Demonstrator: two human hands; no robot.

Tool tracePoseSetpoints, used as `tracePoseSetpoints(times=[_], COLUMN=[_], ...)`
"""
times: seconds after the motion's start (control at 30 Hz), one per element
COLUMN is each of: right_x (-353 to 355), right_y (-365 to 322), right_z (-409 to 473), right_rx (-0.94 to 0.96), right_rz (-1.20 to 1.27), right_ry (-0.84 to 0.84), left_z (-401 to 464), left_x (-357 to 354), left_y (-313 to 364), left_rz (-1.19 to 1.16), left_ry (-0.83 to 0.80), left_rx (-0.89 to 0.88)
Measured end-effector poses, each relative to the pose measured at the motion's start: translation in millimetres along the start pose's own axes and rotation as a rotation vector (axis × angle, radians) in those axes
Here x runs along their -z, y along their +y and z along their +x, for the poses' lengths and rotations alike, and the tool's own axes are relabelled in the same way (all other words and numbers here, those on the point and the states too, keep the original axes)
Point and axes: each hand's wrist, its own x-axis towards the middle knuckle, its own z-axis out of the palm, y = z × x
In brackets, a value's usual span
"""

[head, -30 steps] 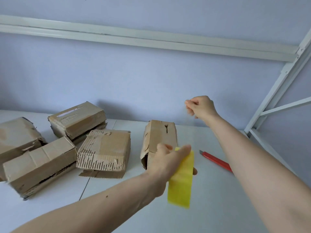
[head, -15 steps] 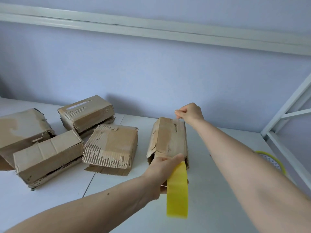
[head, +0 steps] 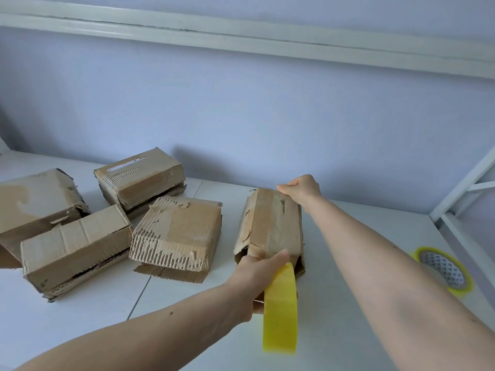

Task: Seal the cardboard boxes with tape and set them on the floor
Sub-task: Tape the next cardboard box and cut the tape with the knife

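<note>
A narrow worn cardboard box [head: 270, 226] lies lengthwise on the white table [head: 348, 330], in front of me. My left hand [head: 254, 279] grips a yellow tape roll [head: 281, 311] at the box's near end. My right hand [head: 301, 190] pinches the tape's free end at the far top edge of the box. A glossy strip of tape runs along the box top between the two hands.
Several other battered boxes sit to the left: one beside the narrow box [head: 176, 231], one behind it [head: 139, 178], two at the far left [head: 72, 247]. A second tape roll [head: 442, 269] lies at the right. A white metal frame [head: 460, 183] borders the table's right side.
My right hand dropped from the air to the box's far edge, and the tape came down onto the box top. My left hand moved the roll to the near end.
</note>
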Motion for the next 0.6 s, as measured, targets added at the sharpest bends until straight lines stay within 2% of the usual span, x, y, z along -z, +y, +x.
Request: tracePoseSetpoints(times=[0.1,0.23,0.27,0.37,0.43,0.5,0.6], right_x=[-3.3,-9.9,-10.7,-4.9,2.2,3.5,-0.5], right_y=[1.5,10.2,11.4,2.0,-6.2,-9.2,-9.9], right_z=[-0.8,0.0,-0.6,-7.8,-20.8,-31.7,-41.6], right_rx=[-0.134,-0.273,-0.257,-0.043,0.148,0.309,0.318], right_rz=[0.174,0.263,0.279,0.207,0.106,-0.127,-0.455], right_ry=[0.013,0.088,0.127,0.258,0.271,0.181,-0.055], left_z=[0.1,-1.2,-0.9,0.8,1.5,1.3,1.0], left_x=[-0.4,-2.7,-2.9,-2.6,-2.8,-3.8,-5.5], left_y=[-1.0,-5.9,-7.2,-8.2,-7.4,-6.7,-5.7], left_rz=[-0.006,0.004,0.004,0.006,0.003,0.0,-0.007], left_ry=[0.008,0.017,0.02,0.034,0.038,0.037,0.043], left_rx=[-0.007,-0.002,0.001,0.01,0.015,0.011,-0.002])
